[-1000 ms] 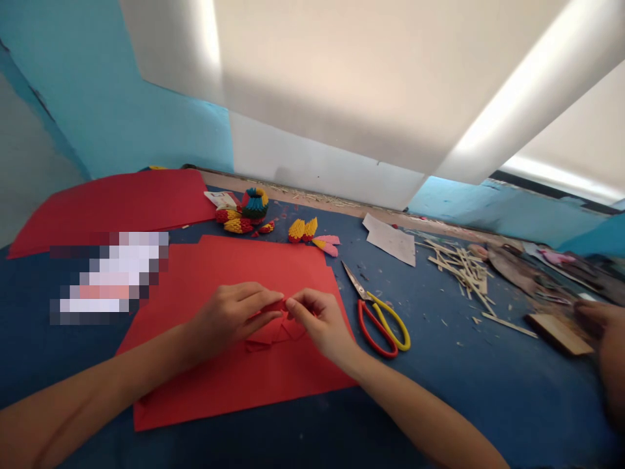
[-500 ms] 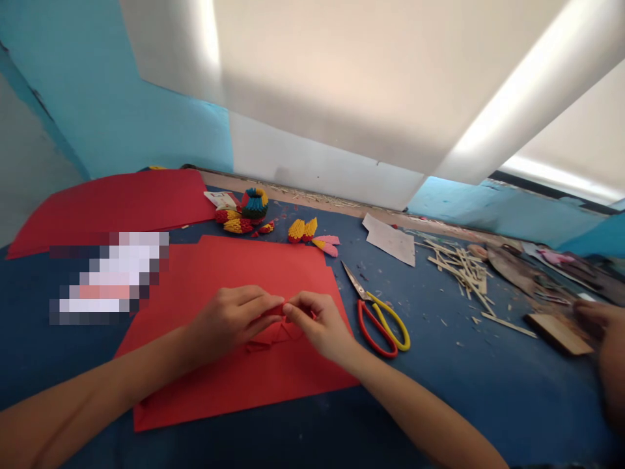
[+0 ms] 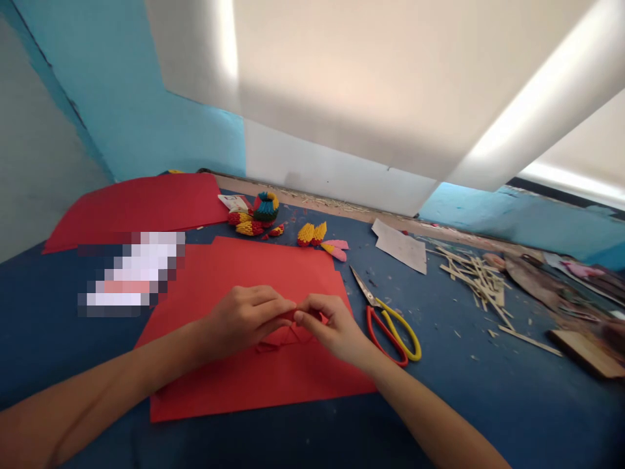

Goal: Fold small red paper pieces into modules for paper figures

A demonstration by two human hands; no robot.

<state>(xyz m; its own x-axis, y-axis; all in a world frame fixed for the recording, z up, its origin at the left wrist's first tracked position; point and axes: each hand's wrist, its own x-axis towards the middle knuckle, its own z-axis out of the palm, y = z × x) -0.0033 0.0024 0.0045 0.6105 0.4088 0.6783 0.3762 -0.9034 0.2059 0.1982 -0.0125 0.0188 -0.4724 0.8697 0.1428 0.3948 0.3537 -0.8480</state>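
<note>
Scissors (image 3: 370,299) appear farther right; 2 hands (image 3: 250,319) pinch red paper (image 3: 294,311).

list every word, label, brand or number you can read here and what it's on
No text can be read.
Small card at the back: has marks, too small to read.
Pixelated patch: masked, so I cannot tell if it holds text.
Scissors, red sheet and pale sheet: no lettering visible.
</note>
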